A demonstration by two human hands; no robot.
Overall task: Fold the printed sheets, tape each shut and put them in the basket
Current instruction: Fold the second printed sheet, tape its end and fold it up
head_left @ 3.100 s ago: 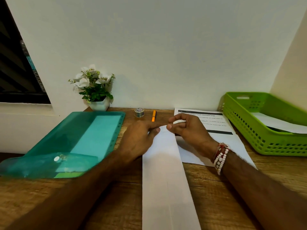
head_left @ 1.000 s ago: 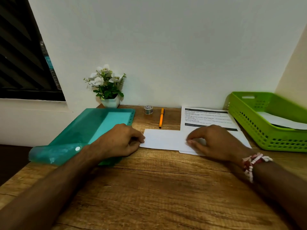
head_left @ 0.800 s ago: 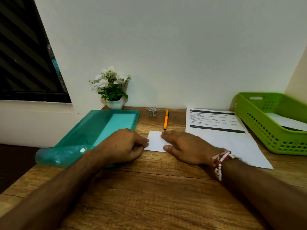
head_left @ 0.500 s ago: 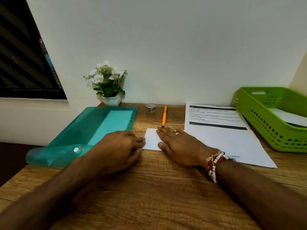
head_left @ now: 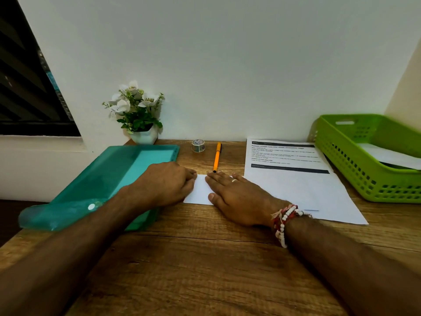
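Head view puts us over a wooden worktop with a folded sheet lying flat between two hands, well left of the green basket at the far right. Our right hand lies on it palm down, its fingers straight and spread, covering most of the paper. Our left hand sits at the sheet's left edge with fingers curled; we cannot tell whether they pinch the edge or only press on it. We judge the step in hand to be the creasing of the last fold, with the taping not yet begun. The tape roll stands untouched near the wall, beside an orange pen, just behind the folded sheet. Next we would need one hand to pin the fold down so it does not spring open, while the other reaches back for the tape. A printed sheet lies unfolded to the right, partly under our right wrist, so more folding waits after this one. White paper already rests in the basket, which suggests part of the job is done. A teal folder lies under our left forearm
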